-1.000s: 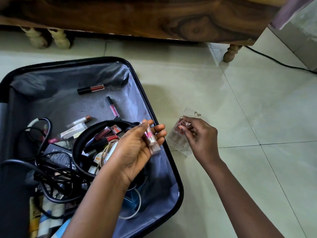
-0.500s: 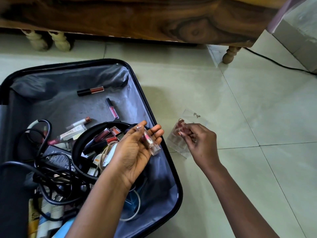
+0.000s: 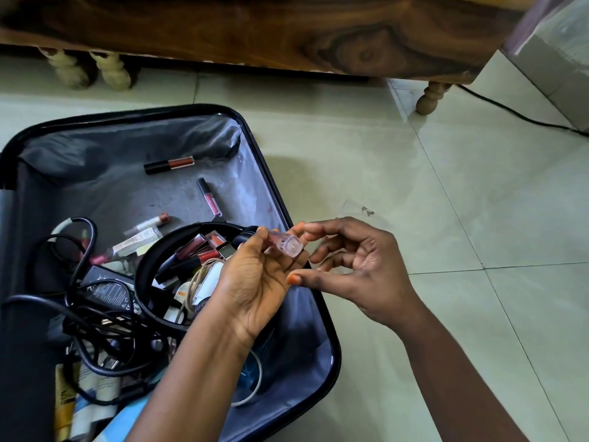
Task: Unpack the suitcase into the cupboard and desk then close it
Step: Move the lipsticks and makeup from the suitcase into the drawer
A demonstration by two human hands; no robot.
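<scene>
The open black suitcase (image 3: 333, 342) lies on the tiled floor, its grey lining holding lip gloss tubes (image 3: 169, 164), black headphones (image 3: 147, 266), a power adapter (image 3: 107, 291) with tangled cables, and tubes at the near edge. My left hand (image 3: 255, 282) is raised over the suitcase's right edge and pinches a small clear pinkish gloss tube (image 3: 287, 245) between thumb and fingers. My right hand (image 3: 360, 266) hovers just right of it, palm towards me, fingers loosely curved and holding nothing, fingertips close to the tube. A clear plastic pouch (image 3: 361, 209) lies on the floor behind my right hand.
A dark wooden piece of furniture (image 3: 287, 33) on turned legs (image 3: 430, 97) runs along the top. A black cable (image 3: 516, 118) crosses the floor at the far right beside a grey wall base (image 3: 561, 71). Bare tiles stretch to the right of the suitcase.
My right hand has let go of the clear pouch, which now lies on the floor, and has moved left to the tube. My left hand has turned the tube end-on.
</scene>
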